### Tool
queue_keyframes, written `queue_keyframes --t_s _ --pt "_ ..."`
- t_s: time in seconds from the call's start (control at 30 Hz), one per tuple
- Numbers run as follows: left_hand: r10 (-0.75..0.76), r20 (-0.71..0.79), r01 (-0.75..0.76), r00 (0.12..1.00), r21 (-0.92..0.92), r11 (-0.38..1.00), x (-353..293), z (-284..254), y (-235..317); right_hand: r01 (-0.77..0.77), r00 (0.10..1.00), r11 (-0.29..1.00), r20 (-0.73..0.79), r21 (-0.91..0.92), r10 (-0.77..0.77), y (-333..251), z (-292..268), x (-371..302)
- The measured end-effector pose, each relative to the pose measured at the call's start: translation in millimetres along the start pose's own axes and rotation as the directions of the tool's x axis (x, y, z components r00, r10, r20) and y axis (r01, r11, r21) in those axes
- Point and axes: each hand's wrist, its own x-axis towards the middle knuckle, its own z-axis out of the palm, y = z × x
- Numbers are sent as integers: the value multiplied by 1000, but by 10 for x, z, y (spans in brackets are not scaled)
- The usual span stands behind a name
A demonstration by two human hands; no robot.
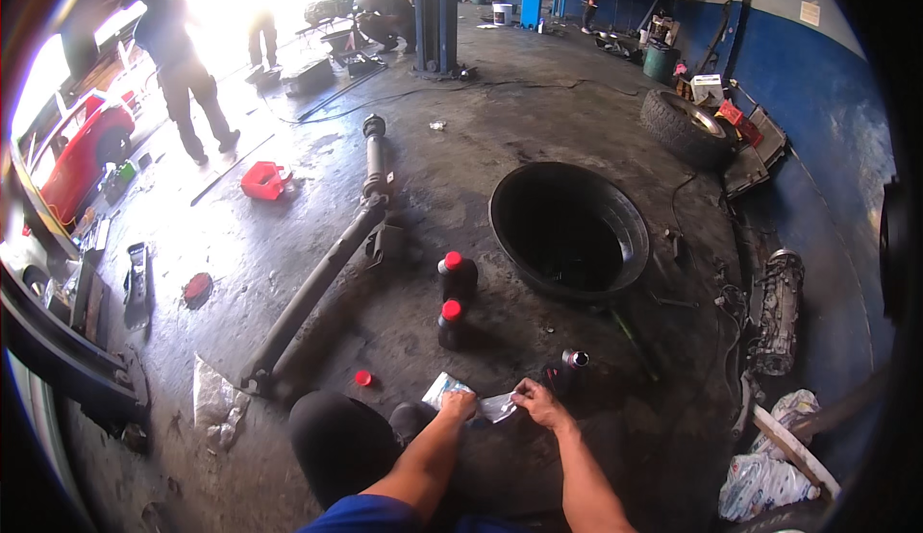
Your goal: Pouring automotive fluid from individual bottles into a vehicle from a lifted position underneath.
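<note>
Downward fisheye view from the head

The left of two side-by-side cameras on the wearer's head looks down and forward across the floor (538, 120). Nearest the lens, the forearms (588, 480) enter from the near edge, with the left hand (459, 402) and right hand (540, 404) just beyond. The wide field reaches past a far post (436, 24) and bends the right wall (812, 120).

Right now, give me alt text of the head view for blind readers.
A person's left hand and right hand hold plastic packaging above a garage floor. Ahead stand two red-capped bottles, a black tub to their right, a metal shaft to their left.
</note>
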Motion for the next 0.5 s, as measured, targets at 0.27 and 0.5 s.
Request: queue_keyframes --t_s 0.27,0.5 --pt "-38 -218 41 975 12 999 -23 59 -130 188 980 -199 -198 962 -34 181 -567 -209" --pt "-134 -269 138 954 -5 990 -158 -664 -367 272 886 -37 -265 962 -380 -202 -502 -200"
